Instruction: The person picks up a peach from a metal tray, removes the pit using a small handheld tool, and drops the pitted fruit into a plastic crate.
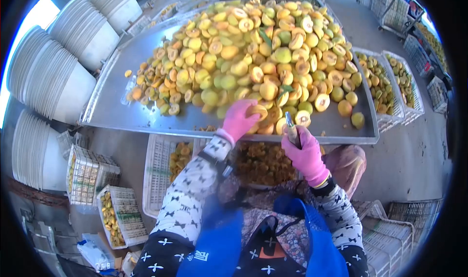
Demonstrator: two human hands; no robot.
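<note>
Left hand [240, 118] pinches fruit [257, 113] at near edge of tray [113, 101]; right hand [307, 154] wraps tool [292, 132], tip up. In heap [229, 53], many pieces cut open, others look whole; plenty seems left uncut. Brown scraps [263, 164] lie below

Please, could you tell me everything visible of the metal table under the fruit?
The table is broad, grey and shiny, apparently metal, with a raised rim. It looks level. A large heap of yellow and green fruit, some cut open, covers most of it; bare surface shows mainly at the left. Plastic crates stand below its near edge.
</note>
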